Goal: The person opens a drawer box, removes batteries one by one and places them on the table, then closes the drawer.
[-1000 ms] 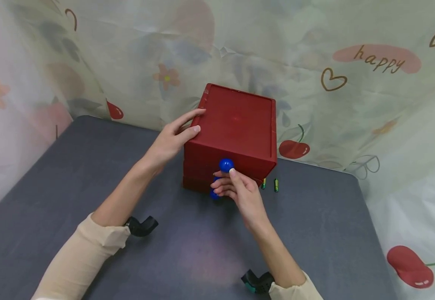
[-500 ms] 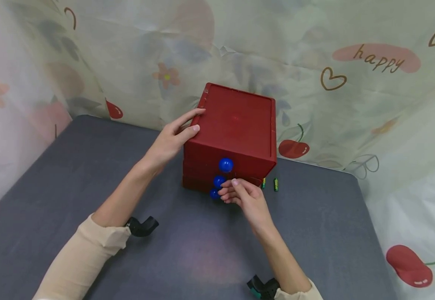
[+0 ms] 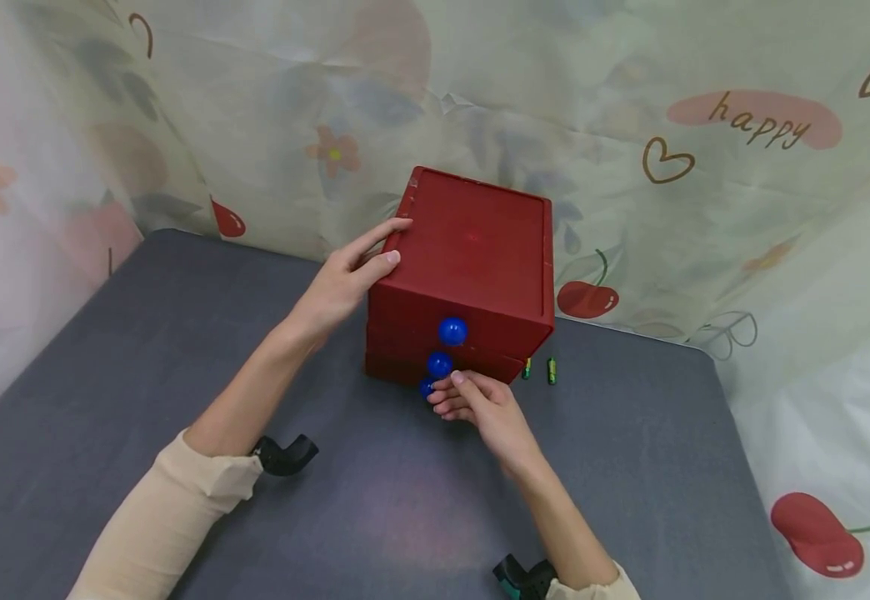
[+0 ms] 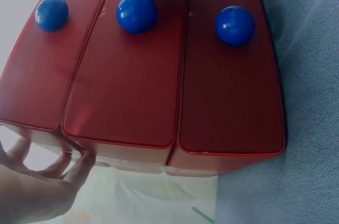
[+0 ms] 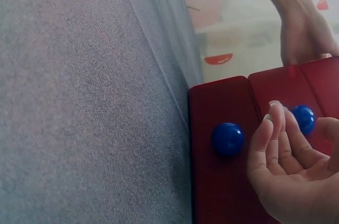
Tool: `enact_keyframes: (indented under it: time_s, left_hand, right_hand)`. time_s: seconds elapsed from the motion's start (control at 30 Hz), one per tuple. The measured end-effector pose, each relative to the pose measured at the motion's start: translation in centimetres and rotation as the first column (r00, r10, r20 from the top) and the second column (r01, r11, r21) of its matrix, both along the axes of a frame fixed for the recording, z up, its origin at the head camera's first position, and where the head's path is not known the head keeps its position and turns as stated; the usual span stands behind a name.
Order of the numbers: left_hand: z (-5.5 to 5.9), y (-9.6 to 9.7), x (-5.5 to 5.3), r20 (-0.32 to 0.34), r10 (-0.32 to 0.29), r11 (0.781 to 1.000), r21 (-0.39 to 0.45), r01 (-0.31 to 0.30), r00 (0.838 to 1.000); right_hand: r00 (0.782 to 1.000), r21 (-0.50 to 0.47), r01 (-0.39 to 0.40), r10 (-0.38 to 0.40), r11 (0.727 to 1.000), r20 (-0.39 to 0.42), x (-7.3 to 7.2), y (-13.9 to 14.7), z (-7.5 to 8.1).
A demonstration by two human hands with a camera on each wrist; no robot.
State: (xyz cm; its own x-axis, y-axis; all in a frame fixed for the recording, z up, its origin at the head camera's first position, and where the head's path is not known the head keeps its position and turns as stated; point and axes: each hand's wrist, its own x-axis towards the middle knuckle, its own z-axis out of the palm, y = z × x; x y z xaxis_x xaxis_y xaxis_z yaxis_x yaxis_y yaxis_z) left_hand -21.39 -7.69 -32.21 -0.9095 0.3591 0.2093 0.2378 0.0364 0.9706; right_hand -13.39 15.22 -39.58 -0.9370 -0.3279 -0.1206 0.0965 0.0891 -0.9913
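Observation:
A red three-drawer cabinet [image 3: 472,242] stands on the table, each drawer front bearing a round blue knob. My left hand [image 3: 345,275] rests on the cabinet's upper left edge, thumb and fingers spread over its top and side. My right hand [image 3: 483,408] is in front of the lower drawers with loosely bent fingers and nothing in them. In the head view its fingertips overlap the bottom knob [image 3: 427,387], just below the middle knob [image 3: 439,364]. The top knob [image 3: 452,332] is in full sight. All three drawers look closed in the left wrist view.
Two small green batteries [image 3: 552,371] lie on the grey table [image 3: 630,433] at the cabinet's right side. A patterned curtain [image 3: 270,108] hangs behind the table. Dark wrist-worn devices [image 3: 285,455] sit at both forearms.
My right hand has let go of the top knob and moved down towards the lower knobs. The left hand has stayed on the cabinet.

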Motion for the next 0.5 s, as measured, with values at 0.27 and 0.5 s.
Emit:
enact_keyframes:
  time_s: [0.27,0.5]
  left_hand:
    - [0.0,0.1,0.1,-0.003,0.010,1.000,-0.012,-0.010,1.000]
    - [0.0,0.1,0.1,-0.001,0.009,1.000,-0.014,-0.009,1.000]
  right_hand:
    - [1.000,0.003,-0.015,0.014,1.000,0.019,-0.5,-0.7,-0.1]
    - [0.999,-0.037,-0.025,0.026,0.999,0.041,-1.2,-0.9,-1.0]
